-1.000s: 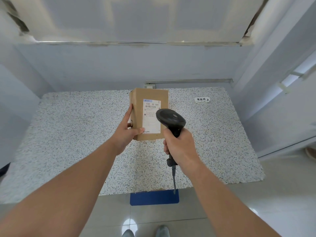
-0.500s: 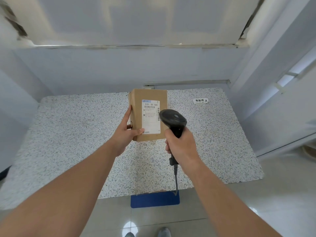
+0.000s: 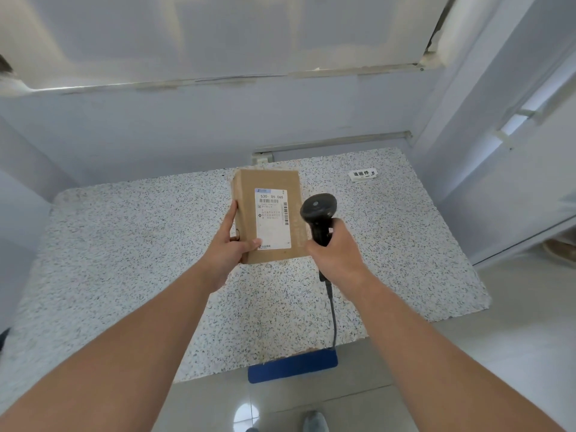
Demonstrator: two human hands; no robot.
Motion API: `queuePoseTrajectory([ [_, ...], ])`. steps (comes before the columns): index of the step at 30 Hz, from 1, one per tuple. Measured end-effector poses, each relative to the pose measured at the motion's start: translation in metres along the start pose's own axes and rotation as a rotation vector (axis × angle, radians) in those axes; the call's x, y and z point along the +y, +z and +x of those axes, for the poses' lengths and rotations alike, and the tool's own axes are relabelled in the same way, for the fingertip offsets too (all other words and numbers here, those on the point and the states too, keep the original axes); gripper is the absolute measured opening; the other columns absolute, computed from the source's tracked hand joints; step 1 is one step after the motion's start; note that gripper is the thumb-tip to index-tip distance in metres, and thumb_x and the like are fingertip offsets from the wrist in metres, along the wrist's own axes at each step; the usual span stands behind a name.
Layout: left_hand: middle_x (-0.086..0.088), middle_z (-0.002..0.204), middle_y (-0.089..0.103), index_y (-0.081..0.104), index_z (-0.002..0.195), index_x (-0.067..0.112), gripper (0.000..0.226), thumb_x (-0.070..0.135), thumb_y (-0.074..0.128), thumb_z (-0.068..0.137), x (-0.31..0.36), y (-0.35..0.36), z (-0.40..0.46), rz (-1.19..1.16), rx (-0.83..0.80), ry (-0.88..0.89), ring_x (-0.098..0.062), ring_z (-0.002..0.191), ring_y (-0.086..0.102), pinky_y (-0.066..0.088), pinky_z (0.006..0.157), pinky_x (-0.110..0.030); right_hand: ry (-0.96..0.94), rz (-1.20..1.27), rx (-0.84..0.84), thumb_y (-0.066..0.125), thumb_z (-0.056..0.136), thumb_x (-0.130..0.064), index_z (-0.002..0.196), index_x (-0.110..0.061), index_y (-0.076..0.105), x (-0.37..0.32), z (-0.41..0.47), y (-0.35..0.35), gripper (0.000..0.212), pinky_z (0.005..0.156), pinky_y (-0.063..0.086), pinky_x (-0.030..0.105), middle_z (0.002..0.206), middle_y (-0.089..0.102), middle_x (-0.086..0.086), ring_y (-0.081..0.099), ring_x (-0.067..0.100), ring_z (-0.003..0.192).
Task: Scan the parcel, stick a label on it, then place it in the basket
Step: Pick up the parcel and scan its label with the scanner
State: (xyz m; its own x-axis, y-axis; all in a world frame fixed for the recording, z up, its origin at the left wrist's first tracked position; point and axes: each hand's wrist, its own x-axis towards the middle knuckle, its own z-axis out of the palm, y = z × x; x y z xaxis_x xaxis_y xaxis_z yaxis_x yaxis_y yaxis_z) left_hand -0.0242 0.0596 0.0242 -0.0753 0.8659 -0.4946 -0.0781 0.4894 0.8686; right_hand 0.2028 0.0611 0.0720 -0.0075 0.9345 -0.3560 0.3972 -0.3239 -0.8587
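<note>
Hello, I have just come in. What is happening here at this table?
A person is scanning a parcel. The left hand holds a brown cardboard box upright above the speckled table, with its printed shipping label facing the camera. The right hand grips a black corded scanner beside the box's right edge. No basket is in view, and I cannot tell whether the scan has gone through.
</note>
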Motion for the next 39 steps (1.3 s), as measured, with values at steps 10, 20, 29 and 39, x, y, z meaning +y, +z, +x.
queuePoseTrajectory([
  [10, -0.005, 0.13, 0.069, 0.023, 0.153, 0.064, 0.104, -0.004, 0.071, 0.092, -0.022, 0.0, 0.027, 0.034, -0.017, -0.077, -0.029, 0.117, 0.067, 0.056, 0.079, -0.037, 0.047, -0.233, 0.093, 0.08, 0.092, -0.021, 0.136, -0.015, 0.051, 0.058, 0.046, 0.005, 0.054, 0.078, 0.047, 0.025, 0.117, 0.062, 0.002, 0.061, 0.021, 0.107],
  [20, -0.002, 0.138, 0.067, 0.024, 0.151, 0.066, 0.1, -0.001, 0.071, 0.093, -0.039, 0.024, 0.054, 0.029, 0.001, -0.119, -0.029, 0.12, 0.066, 0.057, 0.088, -0.044, 0.12, -0.411, 0.176, 0.085, 0.087, -0.021, 0.131, -0.016, 0.058, 0.133, 0.101, -0.006, 0.052, 0.086, 0.051, 0.032, 0.121, 0.066, 0.009, 0.064, 0.024, 0.106],
  [29, 0.004, 0.139, 0.068, 0.028, 0.151, 0.066, 0.097, 0.003, 0.073, 0.092, -0.043, 0.033, 0.071, -0.016, -0.016, -0.172, -0.032, 0.121, 0.067, 0.053, 0.102, -0.055, 0.189, -0.516, 0.206, 0.082, 0.089, -0.031, 0.138, -0.019, 0.054, 0.159, 0.122, -0.013, 0.058, 0.092, 0.06, 0.042, 0.119, 0.053, 0.009, 0.062, 0.028, 0.106],
  [39, 0.007, 0.135, 0.067, 0.03, 0.153, 0.06, 0.086, 0.005, 0.065, 0.098, -0.052, 0.036, 0.079, -0.069, -0.026, -0.241, -0.032, 0.12, 0.066, 0.053, 0.101, -0.054, 0.17, -0.607, 0.192, 0.083, 0.077, -0.06, 0.126, -0.016, 0.052, 0.168, 0.124, -0.015, 0.073, 0.084, 0.056, 0.037, 0.11, 0.062, 0.004, 0.059, 0.022, 0.1],
])
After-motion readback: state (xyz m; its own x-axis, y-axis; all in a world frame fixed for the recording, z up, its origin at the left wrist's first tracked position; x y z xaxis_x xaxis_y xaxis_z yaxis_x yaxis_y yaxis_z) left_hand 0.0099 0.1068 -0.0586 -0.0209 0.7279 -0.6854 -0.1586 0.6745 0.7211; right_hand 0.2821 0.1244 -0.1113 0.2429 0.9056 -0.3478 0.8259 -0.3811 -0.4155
